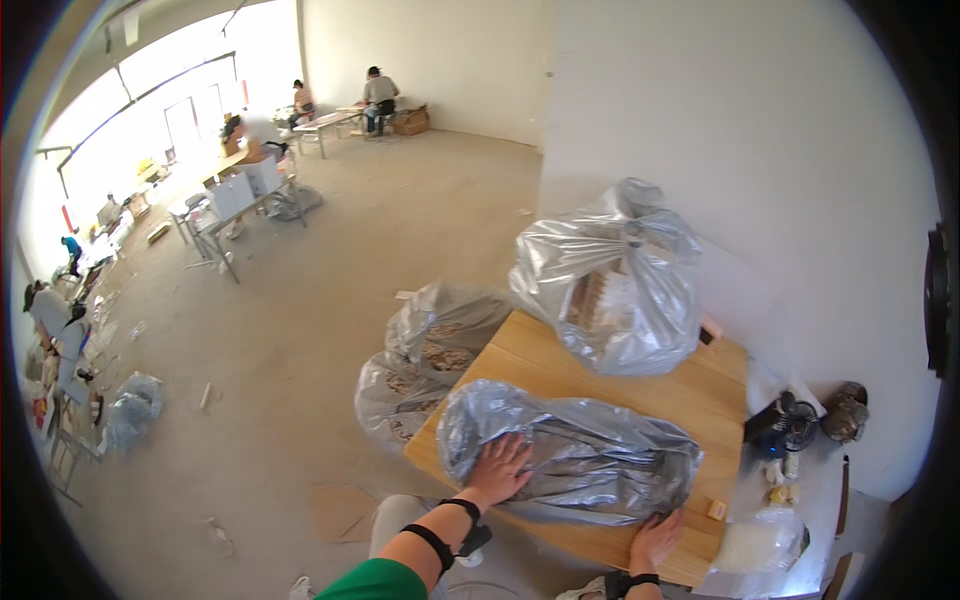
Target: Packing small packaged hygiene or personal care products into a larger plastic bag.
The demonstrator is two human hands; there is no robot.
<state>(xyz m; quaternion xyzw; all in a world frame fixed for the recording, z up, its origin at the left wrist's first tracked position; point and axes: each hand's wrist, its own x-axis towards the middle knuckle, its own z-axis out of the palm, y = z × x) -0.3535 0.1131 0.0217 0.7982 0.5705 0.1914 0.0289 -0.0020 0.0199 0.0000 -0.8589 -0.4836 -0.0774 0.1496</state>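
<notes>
One wood-topped desk, biggest thing near the hands. Bulky silver plastic bag, filled, gathered at top, sits on its far end. Slack grey plastic bag lies crumpled lengthwise across the near half. Two greyish see-through bags with brown bits inside, left of the desk. Left hand palm down, fingers spread, pressed on the slack bag's left end, not gripping. Right hand at its near right corner; can't tell if pinching. Small box, desk's right side, near right hand.
</notes>
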